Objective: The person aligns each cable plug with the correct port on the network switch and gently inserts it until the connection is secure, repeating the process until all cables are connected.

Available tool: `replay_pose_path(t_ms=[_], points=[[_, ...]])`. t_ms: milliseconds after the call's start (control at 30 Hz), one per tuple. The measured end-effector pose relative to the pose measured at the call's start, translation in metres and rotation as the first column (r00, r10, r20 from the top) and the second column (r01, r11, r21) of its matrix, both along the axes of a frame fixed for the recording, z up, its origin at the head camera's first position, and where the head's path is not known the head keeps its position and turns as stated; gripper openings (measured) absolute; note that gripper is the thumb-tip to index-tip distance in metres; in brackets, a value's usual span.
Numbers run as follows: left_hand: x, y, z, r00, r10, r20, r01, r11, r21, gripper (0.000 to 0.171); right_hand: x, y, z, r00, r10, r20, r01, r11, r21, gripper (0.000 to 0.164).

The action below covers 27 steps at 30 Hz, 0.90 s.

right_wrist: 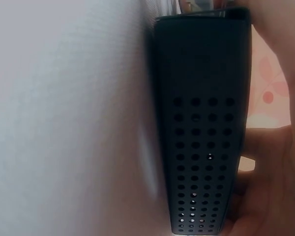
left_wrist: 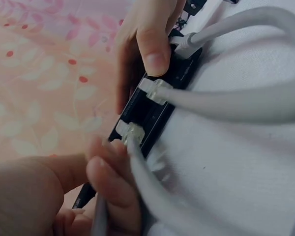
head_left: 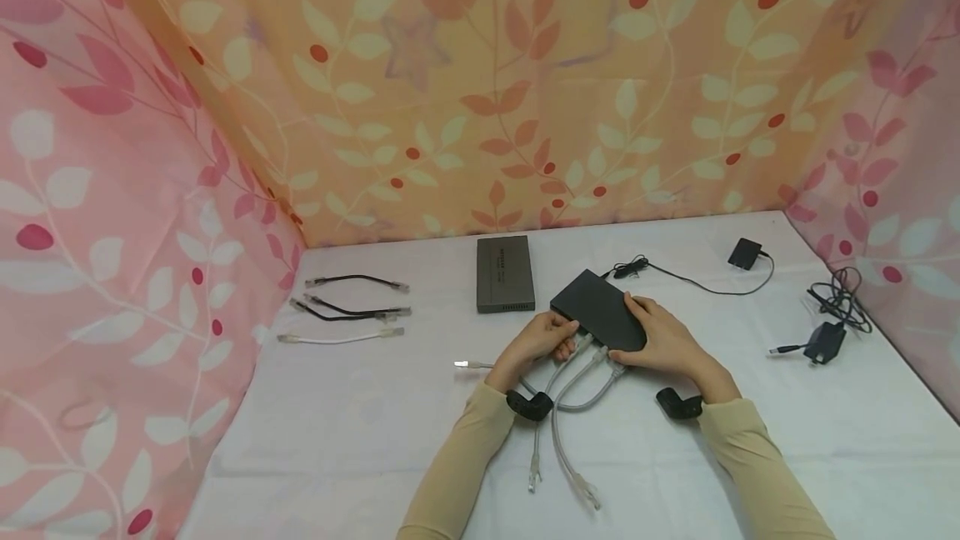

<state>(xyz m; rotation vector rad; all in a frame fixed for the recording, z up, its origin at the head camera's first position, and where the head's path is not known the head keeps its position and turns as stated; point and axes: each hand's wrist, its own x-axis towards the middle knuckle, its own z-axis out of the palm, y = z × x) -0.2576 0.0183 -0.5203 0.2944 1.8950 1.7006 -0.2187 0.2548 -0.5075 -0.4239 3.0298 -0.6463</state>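
Black plastic covers the flat box (head_left: 596, 309) that sits between two hands above the white cloth (head_left: 300, 448). The right hand (head_left: 663, 340) grips its right end: the thumb (left_wrist: 154, 55) presses on the port side, just beside a plugged-in clear connector (left_wrist: 160, 92), while the other fingers reach across the upper face. That puts the corner of the box inside the curve between thumb and fingertips, and the perforated end wall faces the right wrist.

The left hand (head_left: 536, 344) is at the opposite end of the port side. Its fingers are bent and bunched close to another connector (left_wrist: 132, 133), so the box edge lies right against them; whether they pinch the plug, a cable or the casing cannot be told.

Grey cables (left_wrist: 236, 104) leave the ports and loop down onto the cloth between the forearms. Behind the left hand lies a second, grey box (head_left: 504, 277), apart from the held one. Short black cables (head_left: 356, 277) and a white cable (head_left: 337, 339) lie further left; two power adapters (head_left: 745, 254) rest at the right.
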Motion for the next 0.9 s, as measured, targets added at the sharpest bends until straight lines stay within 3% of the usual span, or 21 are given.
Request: replay_pose_path(t_ms=[67,167,233,300,367,500,533,567,733,900], points=[[0.001,-0.002,0.002,0.999,-0.03,-0.023,0.03,1.0,-0.004,0.019,0.0,0.0,0.0,1.0,-0.001,0.001,0.001,1.0,0.005,0.11],[0.004,-0.003,0.006,0.989,-0.053,-0.138,0.043,0.996,-0.075,0.018,0.001,0.0,0.001,1.0,-0.005,-0.002,0.005,1.0,0.009,0.111],[0.008,-0.002,0.01,0.972,-0.041,-0.231,0.003,0.987,-0.162,0.018,0.001,0.0,0.001,1.0,-0.006,-0.004,0.006,1.0,0.009,0.111],[0.012,0.0,0.013,0.942,-0.029,-0.335,-0.066,0.96,-0.27,0.016,0.001,0.0,0.001,1.0,-0.006,-0.007,0.006,1.0,0.007,0.111],[0.016,0.003,0.017,0.89,-0.036,-0.455,-0.157,0.912,-0.378,0.015,0.001,0.0,0.001,1.0,-0.004,-0.01,0.004,1.0,0.002,0.111],[0.02,0.007,0.019,0.732,-0.105,-0.673,-0.358,0.782,-0.511,0.015,0.001,0.0,0.001,1.0,0.0,-0.013,0.0,1.0,-0.005,0.11],[0.02,0.008,0.019,0.699,-0.118,-0.706,-0.392,0.762,-0.515,0.015,0.001,0.0,0.001,1.0,0.001,-0.014,-0.001,1.0,-0.008,0.11],[0.021,0.009,0.018,0.681,-0.122,-0.722,-0.408,0.755,-0.513,0.014,0.002,0.0,0.001,1.0,0.002,-0.015,-0.002,1.0,-0.009,0.11],[0.022,0.009,0.015,0.679,-0.076,-0.73,-0.384,0.81,-0.442,0.012,0.002,0.0,-0.001,1.0,0.006,-0.026,-0.007,1.0,-0.023,0.11],[0.021,0.009,0.01,0.677,-0.022,-0.735,-0.39,0.837,-0.384,0.011,0.001,0.0,-0.004,0.999,0.009,-0.034,-0.011,0.999,-0.038,0.109]])
